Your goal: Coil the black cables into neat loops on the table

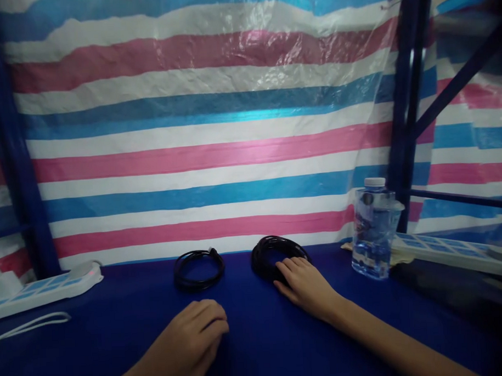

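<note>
Two black coiled cables lie on the dark blue table (116,330). My right hand (306,285) rests with its fingers on the near edge of the right coil (270,253); whether it grips the coil is not clear. The left coil (198,268) lies free, a white plug tip at its far side. My left hand (194,335) sits on the table just in front of the left coil, fingers curled loosely, holding nothing.
A clear water bottle (373,227) with a white cap stands right of the coils. White power strips lie at the far left (44,288) and far right (446,250). A striped tarp (199,129) closes the back; dark blue posts (404,106) stand at both sides.
</note>
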Tool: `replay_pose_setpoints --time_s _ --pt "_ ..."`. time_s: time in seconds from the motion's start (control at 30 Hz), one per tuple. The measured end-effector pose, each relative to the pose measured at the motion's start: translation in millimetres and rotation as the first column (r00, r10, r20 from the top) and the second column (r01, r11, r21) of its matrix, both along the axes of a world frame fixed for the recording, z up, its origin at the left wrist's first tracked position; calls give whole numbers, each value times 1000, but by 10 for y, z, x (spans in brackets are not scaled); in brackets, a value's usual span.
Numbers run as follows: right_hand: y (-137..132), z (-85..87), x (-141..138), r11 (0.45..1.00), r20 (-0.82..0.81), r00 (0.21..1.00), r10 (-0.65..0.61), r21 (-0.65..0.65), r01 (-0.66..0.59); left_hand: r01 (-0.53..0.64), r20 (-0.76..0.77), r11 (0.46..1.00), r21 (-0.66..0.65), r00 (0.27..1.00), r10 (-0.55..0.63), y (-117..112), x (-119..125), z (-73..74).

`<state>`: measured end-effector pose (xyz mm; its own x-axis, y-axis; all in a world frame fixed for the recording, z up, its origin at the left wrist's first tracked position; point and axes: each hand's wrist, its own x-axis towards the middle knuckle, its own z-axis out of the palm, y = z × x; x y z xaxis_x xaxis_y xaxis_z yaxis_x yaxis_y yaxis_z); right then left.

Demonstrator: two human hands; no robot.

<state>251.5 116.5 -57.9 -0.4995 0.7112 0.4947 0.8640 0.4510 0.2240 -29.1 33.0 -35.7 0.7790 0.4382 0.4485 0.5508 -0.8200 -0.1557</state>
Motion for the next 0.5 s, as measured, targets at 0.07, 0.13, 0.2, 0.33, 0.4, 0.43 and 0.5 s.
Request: replay_pose_setpoints --time_s 0.07,0.13,0.2,0.33,0.4,0.43,0.5 --pt "-7 23 -11 1000 33 999 6 -16 -6 -51 -11 989 -139 999 50 66 -76 -23" --pt "-6 27 -11 999 9 1000 9 -40 -8 -87 -18 968 -237 996 85 88 -124 -47" --pt "9 24 2 999 -46 999 -10 -48 8 -100 -30 956 -275 995 96 74 -130 -43" --pt "80 107 100 990 -454 891 -27 -138 -41 -112 -126 959 -261 989 81 26 -89 13" --pt "96 234 196 971 -743 667 -47 -191 -144 -116 -163 965 -237 984 78 25 -85 21" --pt "84 318 250 963 -846 531 -59 -188 -192 -116 -172 967 -226 982 77 32 -88 17" --pt "1 504 341 948 -952 296 -71 -157 -278 -118 -182 968 -222 980 78 54 -101 -1"
